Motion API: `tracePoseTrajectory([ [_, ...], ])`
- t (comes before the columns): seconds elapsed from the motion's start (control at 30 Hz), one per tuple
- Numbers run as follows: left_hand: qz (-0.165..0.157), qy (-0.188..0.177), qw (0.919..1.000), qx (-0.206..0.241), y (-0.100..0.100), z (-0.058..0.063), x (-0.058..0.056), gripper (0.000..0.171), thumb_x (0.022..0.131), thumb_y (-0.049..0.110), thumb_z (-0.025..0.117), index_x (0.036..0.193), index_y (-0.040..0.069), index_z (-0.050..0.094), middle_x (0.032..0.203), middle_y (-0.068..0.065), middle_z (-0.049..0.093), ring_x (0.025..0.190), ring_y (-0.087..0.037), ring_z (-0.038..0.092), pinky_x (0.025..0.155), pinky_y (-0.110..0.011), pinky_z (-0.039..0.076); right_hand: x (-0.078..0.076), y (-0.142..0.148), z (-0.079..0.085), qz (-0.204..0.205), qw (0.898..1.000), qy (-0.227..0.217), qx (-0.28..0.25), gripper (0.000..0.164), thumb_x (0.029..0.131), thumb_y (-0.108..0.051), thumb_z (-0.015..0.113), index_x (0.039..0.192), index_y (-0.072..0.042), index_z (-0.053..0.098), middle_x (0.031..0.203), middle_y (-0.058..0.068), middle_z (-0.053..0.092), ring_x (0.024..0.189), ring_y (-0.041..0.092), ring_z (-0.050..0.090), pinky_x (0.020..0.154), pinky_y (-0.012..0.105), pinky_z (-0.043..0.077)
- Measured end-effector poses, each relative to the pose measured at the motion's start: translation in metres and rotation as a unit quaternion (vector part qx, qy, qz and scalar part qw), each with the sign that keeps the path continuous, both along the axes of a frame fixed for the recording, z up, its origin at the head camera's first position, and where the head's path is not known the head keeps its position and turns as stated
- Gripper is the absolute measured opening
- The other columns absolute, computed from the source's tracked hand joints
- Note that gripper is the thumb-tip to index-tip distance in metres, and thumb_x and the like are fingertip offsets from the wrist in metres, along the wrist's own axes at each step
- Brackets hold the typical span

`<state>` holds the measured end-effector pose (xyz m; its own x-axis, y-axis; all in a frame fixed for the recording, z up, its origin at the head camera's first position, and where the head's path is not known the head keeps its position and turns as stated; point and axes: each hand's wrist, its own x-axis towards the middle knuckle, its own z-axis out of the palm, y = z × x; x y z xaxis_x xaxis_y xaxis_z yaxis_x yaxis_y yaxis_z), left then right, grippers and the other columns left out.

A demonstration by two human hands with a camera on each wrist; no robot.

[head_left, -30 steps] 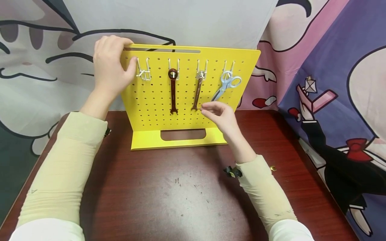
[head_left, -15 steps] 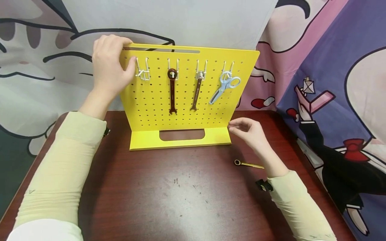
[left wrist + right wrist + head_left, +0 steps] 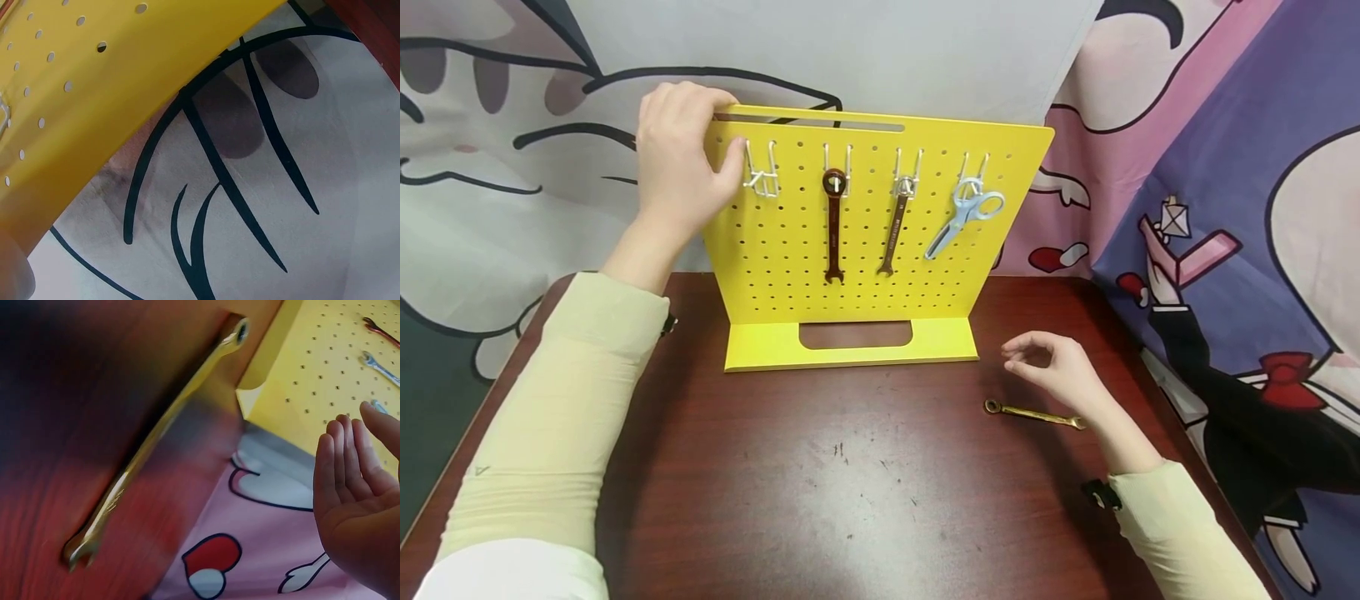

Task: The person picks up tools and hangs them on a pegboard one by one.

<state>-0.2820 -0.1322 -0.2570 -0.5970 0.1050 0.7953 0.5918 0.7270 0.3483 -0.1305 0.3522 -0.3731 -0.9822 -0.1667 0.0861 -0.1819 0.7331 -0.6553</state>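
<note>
My left hand (image 3: 681, 162) grips the top left corner of the yellow pegboard (image 3: 790, 275), thumb on its front and fingers over the top edge. Above the table's right side hovers my right hand (image 3: 1060, 367), fingers loosely bent and holding nothing. Just below it lies a gold combination wrench (image 3: 1033, 414), its ring end toward the board; the right wrist view shows this gold wrench (image 3: 156, 434) apart from the hand. On the board's hooks hang a dark reddish wrench (image 3: 833, 229), a second, shorter wrench (image 3: 892, 233) and light blue scissors (image 3: 962, 217).
At the board's upper left is a white wire hook (image 3: 762, 179) with nothing on it. The dark red-brown table (image 3: 820, 500) reaches toward me. Behind and at the right hang printed cloths (image 3: 1225, 167) with cartoon figures.
My right hand has moved from beside the scissors on the board, down and to the right, to above the gold wrench, which has come into full view. The left hand keeps its grip.
</note>
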Motion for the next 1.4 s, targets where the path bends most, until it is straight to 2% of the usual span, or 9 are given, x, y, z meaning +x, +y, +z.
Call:
tracePoseTrajectory([
  [0.1, -0.003, 0.009, 0.9999, -0.007, -0.001, 0.0, 0.0, 0.037, 0.097, 0.016, 0.06, 0.127, -0.005, 0.066, 0.119, -0.024, 0.069, 0.113, -0.043, 0.053, 0.113, -0.049, 0.036, 0.006, 0.006, -0.003, 0.009, 0.999, 0.011, 0.033, 0.023, 0.088, -0.004, 0.083, 0.111, -0.004, 0.078, 0.097, 0.011, 0.081, 0.085, -0.005, 0.068, 0.078, 0.012, 0.055],
  [0.23, -0.003, 0.011, 0.9999, -0.01, -0.001, 0.0, 0.0, 0.037, 0.097, 0.016, 0.06, 0.127, -0.004, 0.066, 0.119, -0.024, 0.069, 0.113, -0.042, 0.053, 0.114, -0.049, 0.036, 0.013, 0.011, -0.007, 0.024, 0.997, 0.016, 0.076, 0.024, 0.086, -0.001, 0.084, 0.109, -0.005, 0.078, 0.099, 0.009, 0.08, 0.089, 0.008, 0.072, 0.081, 0.016, 0.058],
  [0.33, -0.002, 0.011, 0.9999, -0.009, -0.001, 0.0, 0.0, 0.036, 0.098, 0.017, 0.06, 0.127, -0.004, 0.067, 0.12, -0.023, 0.069, 0.114, -0.042, 0.054, 0.114, -0.048, 0.036, 0.019, 0.015, -0.01, 0.036, 0.993, 0.018, 0.106, 0.024, 0.085, 0.0, 0.085, 0.108, -0.005, 0.078, 0.1, 0.006, 0.079, 0.091, 0.018, 0.074, 0.082, 0.022, 0.059],
  [0.43, -0.002, 0.011, 0.9999, -0.008, -0.001, 0.0, 0.0, 0.036, 0.098, 0.017, 0.06, 0.127, -0.004, 0.067, 0.12, -0.023, 0.07, 0.114, -0.042, 0.054, 0.113, -0.048, 0.036, 0.024, 0.02, -0.014, 0.046, 0.99, 0.023, 0.129, 0.024, 0.084, -0.001, 0.086, 0.106, -0.007, 0.078, 0.099, 0.003, 0.078, 0.093, 0.021, 0.074, 0.084, 0.028, 0.059],
  [0.73, -0.002, 0.013, 0.9999, -0.011, -0.001, 0.0, -0.002, 0.037, 0.098, 0.017, 0.06, 0.128, -0.003, 0.067, 0.12, -0.023, 0.069, 0.115, -0.041, 0.054, 0.115, -0.047, 0.036, 0.033, 0.033, -0.033, 0.064, 0.985, 0.036, 0.154, 0.026, 0.079, -0.002, 0.09, 0.099, -0.014, 0.078, 0.096, -0.004, 0.077, 0.093, 0.02, 0.072, 0.085, 0.039, 0.06],
  [1.03, 0.001, 0.007, 0.9999, -0.011, -0.002, -0.001, -0.001, 0.037, 0.099, 0.018, 0.06, 0.129, -0.003, 0.067, 0.12, -0.023, 0.069, 0.115, -0.041, 0.053, 0.115, -0.047, 0.036, 0.035, 0.038, -0.048, 0.096, 0.985, 0.022, 0.142, 0.029, 0.076, 0.001, 0.09, 0.096, -0.015, 0.077, 0.092, -0.007, 0.074, 0.085, 0.008, 0.07, 0.077, 0.031, 0.059],
  [1.4, 0.005, 0.007, 0.9999, -0.013, -0.001, -0.001, -0.003, 0.038, 0.098, 0.019, 0.06, 0.129, -0.002, 0.067, 0.121, -0.022, 0.069, 0.115, -0.041, 0.053, 0.115, -0.046, 0.035, 0.031, 0.037, -0.055, 0.085, 0.982, 0.023, 0.169, 0.026, 0.077, 0.003, 0.087, 0.093, -0.015, 0.076, 0.089, -0.007, 0.072, 0.081, 0.007, 0.067, 0.075, 0.029, 0.058],
])
